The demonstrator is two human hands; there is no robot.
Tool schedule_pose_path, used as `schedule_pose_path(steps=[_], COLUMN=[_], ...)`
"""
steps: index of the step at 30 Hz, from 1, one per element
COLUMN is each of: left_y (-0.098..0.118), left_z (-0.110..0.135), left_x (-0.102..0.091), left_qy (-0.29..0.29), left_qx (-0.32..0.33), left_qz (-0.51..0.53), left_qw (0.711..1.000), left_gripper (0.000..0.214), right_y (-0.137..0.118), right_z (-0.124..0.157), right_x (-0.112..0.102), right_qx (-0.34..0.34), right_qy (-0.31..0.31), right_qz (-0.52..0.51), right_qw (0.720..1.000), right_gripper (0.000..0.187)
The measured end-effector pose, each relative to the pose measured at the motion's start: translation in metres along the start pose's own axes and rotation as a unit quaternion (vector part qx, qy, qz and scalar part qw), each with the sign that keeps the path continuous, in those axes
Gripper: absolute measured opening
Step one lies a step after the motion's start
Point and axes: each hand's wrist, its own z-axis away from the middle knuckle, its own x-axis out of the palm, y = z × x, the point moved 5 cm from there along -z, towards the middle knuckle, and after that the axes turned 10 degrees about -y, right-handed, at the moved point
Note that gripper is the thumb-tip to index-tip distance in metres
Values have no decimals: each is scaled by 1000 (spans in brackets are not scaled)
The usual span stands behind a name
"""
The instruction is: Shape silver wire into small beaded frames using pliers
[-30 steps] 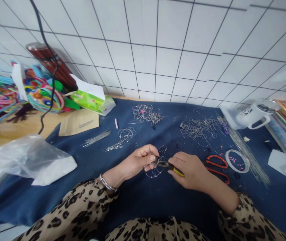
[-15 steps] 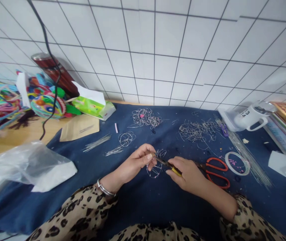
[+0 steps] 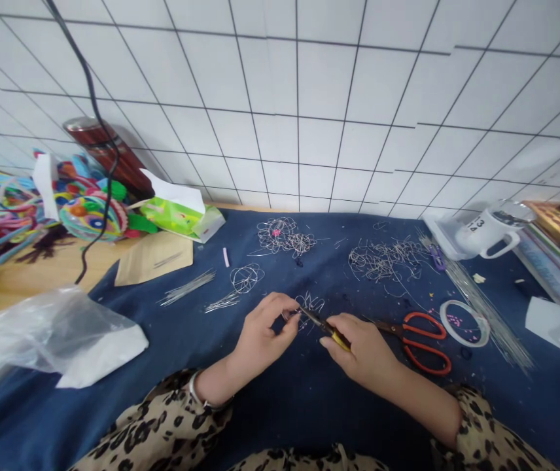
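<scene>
A silver looped wire piece (image 3: 311, 303) is at the centre, between the left fingers (image 3: 280, 303) and yellow-handled metal pliers (image 3: 323, 324) in the right fingers (image 3: 341, 322). Behind it, on the dark blue cloth (image 3: 290, 399) covering the bench (image 3: 97, 254), lie a silver wire tangle (image 3: 284, 235) and, farther right, a grey wire heap (image 3: 383, 258). Right of the right fingers are red-handled metal scissors (image 3: 400, 330), then a round white ring (image 3: 484, 327) around pink beads (image 3: 455, 320).
</scene>
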Motion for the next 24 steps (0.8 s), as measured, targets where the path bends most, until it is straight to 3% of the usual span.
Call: schedule_pose_path(steps=[10,24], left_y=[-2,2], left_z=[1,-3], left_x=[0,-3], left_qy=[0,9], left_qx=[38,102], left_qz=[-108,-77], left_qw=[993,992], left_gripper=[10,15], right_y=[-4,-4], right_z=[0,0], right_x=[6,0], right_qx=[35,41], right_qy=[-12,-14], right_qz=[-64,-48], right_qw=[997,998], right_gripper=[11,13])
